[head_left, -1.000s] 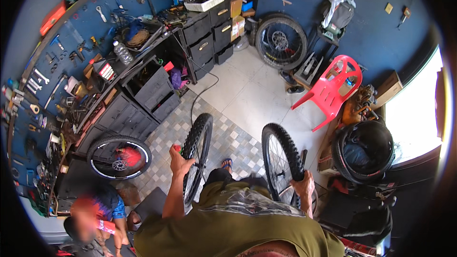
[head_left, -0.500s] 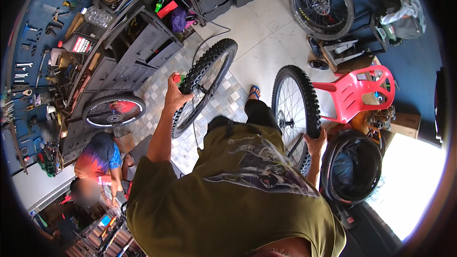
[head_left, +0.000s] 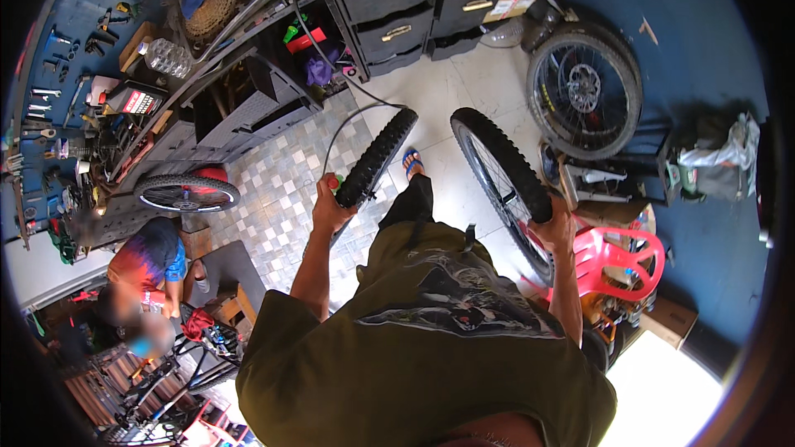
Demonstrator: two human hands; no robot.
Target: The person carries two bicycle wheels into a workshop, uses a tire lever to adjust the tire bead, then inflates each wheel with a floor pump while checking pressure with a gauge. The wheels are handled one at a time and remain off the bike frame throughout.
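My left hand (head_left: 333, 213) is closed on the knobbly tyre of a bicycle wheel (head_left: 379, 156), which stands nearly edge-on to me. A small red and green thing (head_left: 334, 183) shows at the same hand's fingers; its kind is unclear. On the other side, my right hand (head_left: 556, 230) grips the top of the tyre of a second bicycle wheel (head_left: 501, 167), its spokes partly visible. The two wheels lean toward each other at their far ends, one on each side of my legs. A sandalled foot (head_left: 412, 164) shows between them.
A red plastic chair (head_left: 617, 261) stands close behind my right hand. Further wheels lean at the far right (head_left: 585, 87) and by the left cabinets (head_left: 189, 193). A dark hose (head_left: 330, 136) loops near the left wheel. A person (head_left: 153, 261) crouches at lower left beside bike parts.
Both wheels have turned and come closer together at their far ends. My right hand and its wheel have moved forward, passing in front of the chair. The view has shifted toward the cabinets.
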